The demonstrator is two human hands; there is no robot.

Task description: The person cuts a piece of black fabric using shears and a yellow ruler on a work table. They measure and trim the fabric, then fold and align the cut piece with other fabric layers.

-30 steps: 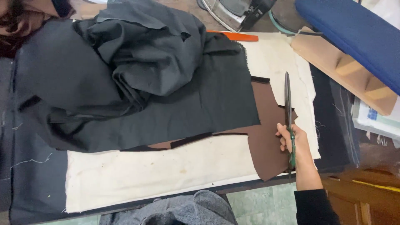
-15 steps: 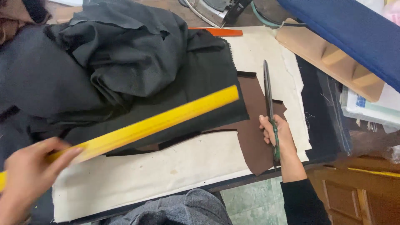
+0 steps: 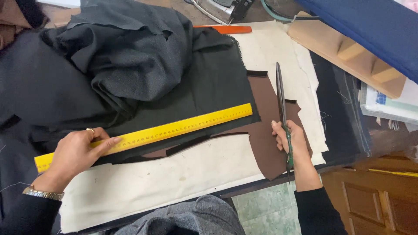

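Left hand (image 3: pixel 77 153) lies flat, fingers spread, pinning the yellow ruler (image 3: pixel 143 136) on dark fabric (image 3: pixel 209 82). Right hand (image 3: pixel 292 141) is wrapped around closed scissors (image 3: pixel 281 102) over the brown piece (image 3: pixel 267 130).

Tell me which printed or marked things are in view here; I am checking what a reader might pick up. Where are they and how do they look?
Yellow ruler: long flat strip with dark scale marks, lying slantwise on the dark cloth, left hand pressing its near end.
Printed papers: flat stack at the right edge under the blue board, white with blue and green patches.
No screens or signs show.
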